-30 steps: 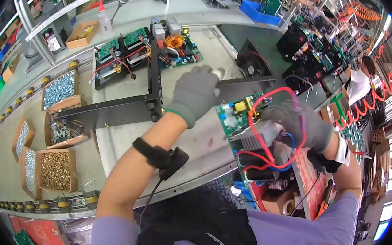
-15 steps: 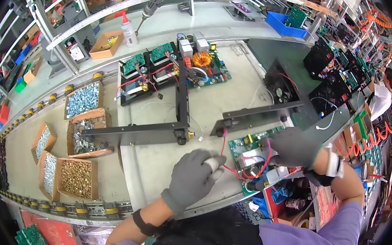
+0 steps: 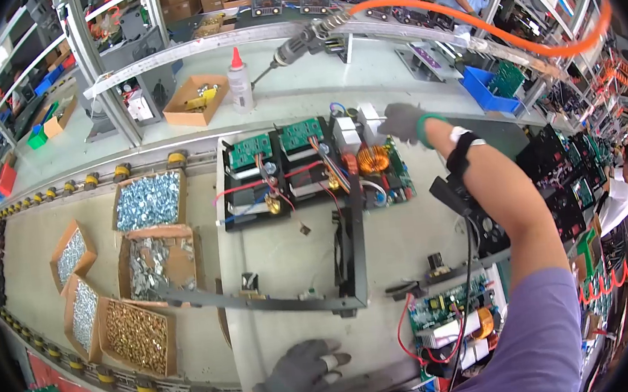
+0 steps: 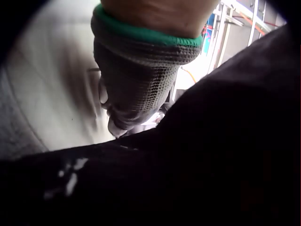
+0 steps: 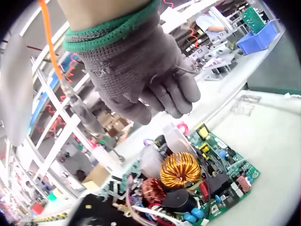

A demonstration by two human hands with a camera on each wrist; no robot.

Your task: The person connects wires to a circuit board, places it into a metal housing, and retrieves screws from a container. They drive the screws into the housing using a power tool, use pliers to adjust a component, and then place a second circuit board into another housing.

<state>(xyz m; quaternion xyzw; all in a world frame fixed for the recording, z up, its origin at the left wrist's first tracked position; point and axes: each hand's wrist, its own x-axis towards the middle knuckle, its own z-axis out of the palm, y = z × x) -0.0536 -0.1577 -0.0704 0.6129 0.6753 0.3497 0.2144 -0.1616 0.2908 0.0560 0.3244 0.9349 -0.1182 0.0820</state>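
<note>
My gloved right hand reaches across the table beside the white blocks at the back of a circuit board with a copper coil. In the right wrist view this hand hangs above the green board, fingers loosely bent, nothing in them. My gloved left hand is low over the table's front edge, fingers relaxed and holding nothing. The left wrist view shows its glove, partly hidden by dark cloth. A second circuit board with red wires lies front right. A black metal frame stands between the hands.
Cardboard boxes of silver screws, metal clips and brass parts sit at left. A power screwdriver on an orange hose hangs by a red-capped bottle. A blue bin stands back right.
My right hand has let go of the second circuit board, now on the table, and moved forward to the far board. The left hand has come back from the black panels towards the front edge.
</note>
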